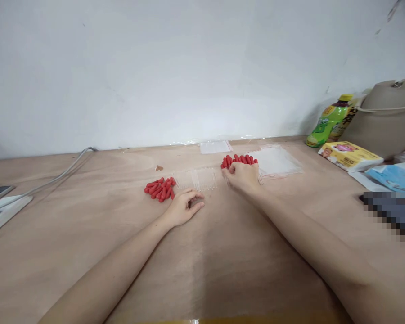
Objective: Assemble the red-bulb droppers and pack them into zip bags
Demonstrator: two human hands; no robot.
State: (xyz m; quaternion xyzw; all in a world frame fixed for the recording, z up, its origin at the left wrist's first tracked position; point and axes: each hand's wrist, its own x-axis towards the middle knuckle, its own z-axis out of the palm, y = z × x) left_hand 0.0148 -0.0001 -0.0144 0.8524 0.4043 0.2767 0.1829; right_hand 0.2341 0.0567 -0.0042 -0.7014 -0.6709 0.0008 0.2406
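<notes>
My left hand point(186, 207) rests on the table with loosely curled fingers, thumb apart and nothing visible between them. Beside it on the left lies a loose pile of red rubber dropper bulbs point(161, 189). Just beyond the fingers, thin clear tubes point(196, 179) are laid side by side in a row. My right hand point(242, 174) is bent over a row of red-bulbed droppers point(239, 159), its thumb at the left end and its fingers closed against them. The hand hides most of their clear stems; a few tips show by its right edge.
Clear plastic bags point(278, 160) lie right of the droppers, another bag point(216, 147) near the wall. Rightward are a green bottle point(326, 123), a yellow box point(351, 155), a beige bag point(381, 119) and blue packaging point(396, 177). A grey cable point(65, 172) runs along the left.
</notes>
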